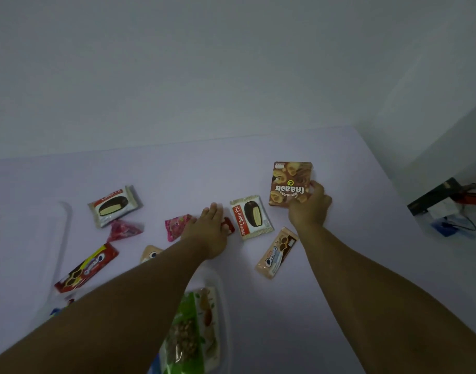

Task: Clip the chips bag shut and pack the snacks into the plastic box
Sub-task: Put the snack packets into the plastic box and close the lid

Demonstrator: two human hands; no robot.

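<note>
Plain indoor room (bare white walls), pale table

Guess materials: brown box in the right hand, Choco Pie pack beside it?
Brown box: likely printed cardboard, semi-gloss; flat faces, crisp straight edges. Choco Pie pack: likely thin plastic film, glossy; serrated sealed ends, slight sheen.

I am seeing two bare forearms running up from the lower frame, sleeveless, both hands wearing no gloves or rings.
</note>
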